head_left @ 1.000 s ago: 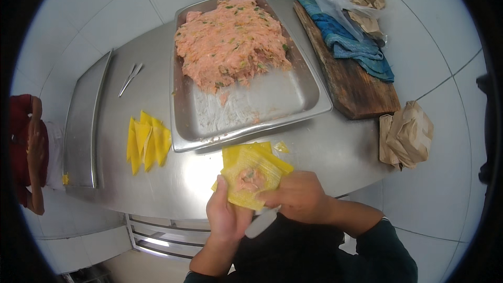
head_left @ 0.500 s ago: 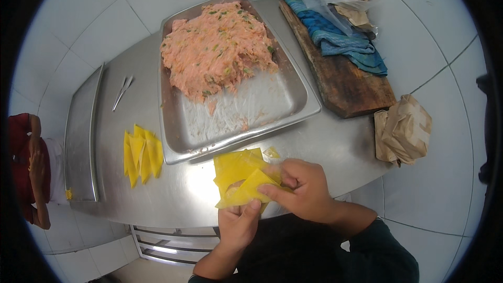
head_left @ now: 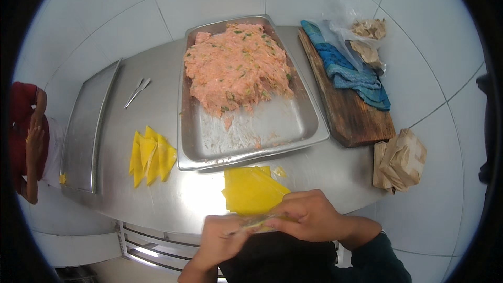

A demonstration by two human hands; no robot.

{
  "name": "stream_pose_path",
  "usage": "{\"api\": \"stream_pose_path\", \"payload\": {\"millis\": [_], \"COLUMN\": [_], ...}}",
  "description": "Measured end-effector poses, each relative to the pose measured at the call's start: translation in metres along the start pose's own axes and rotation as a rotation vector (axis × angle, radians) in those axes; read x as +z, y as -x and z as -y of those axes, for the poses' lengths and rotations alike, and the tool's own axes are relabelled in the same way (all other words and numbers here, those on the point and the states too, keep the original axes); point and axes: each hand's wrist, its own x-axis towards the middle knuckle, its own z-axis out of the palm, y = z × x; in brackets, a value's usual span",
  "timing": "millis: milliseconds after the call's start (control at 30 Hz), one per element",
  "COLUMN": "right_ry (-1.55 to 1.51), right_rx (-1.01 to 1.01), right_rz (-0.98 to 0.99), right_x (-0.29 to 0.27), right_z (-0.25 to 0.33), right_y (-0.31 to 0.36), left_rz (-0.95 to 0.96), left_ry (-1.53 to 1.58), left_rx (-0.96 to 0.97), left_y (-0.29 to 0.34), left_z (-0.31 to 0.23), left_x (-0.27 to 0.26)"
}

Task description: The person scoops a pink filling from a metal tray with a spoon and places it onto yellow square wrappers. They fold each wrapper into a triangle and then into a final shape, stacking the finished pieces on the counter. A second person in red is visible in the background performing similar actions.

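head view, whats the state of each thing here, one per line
left hand: pinching a folded yellow wrapper
right hand: pinching the same wrapper
folded yellow wrapper: held edge-on between both hands, blurred
stack of flat yellow square wrappers: lying flat, unfolded
folded yellow triangle dumplings: closed, laid overlapping
rectangular steel tray: partly filled
pink minced filling: heaped at the far end
blue cloth: crumpled on the wooden board

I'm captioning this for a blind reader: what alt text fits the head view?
Two bare hands, left hand and right hand, pinch a folded yellow wrapper over a stack of yellow wrappers on a steel table. Behind sits a metal tray of pink filling, with folded dumplings to its left.
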Motion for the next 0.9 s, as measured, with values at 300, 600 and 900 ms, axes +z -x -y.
{"api": "stream_pose_path", "payload": {"millis": [300,600,900], "right_ry": [0.449,1.029,1.081], "right_rx": [-0.132,-0.158,-0.003], "right_rz": [-0.370,-0.228,-0.056], "right_x": [-0.034,-0.026,-0.024], "right_z": [0.000,-0.047,-0.063], "right_y": [-0.071,-0.186,-0.192], "left_rz": [-0.874,0.051,0.073], "left_ry": [-0.630,-0.488,-0.505], "left_rx": [0.236,0.306,0.383], "left_y": [-0.014,-0.034,-0.039], "left_z": [0.010,0.042,0.056], "left_x": [-0.069,0.024,0.020]}}
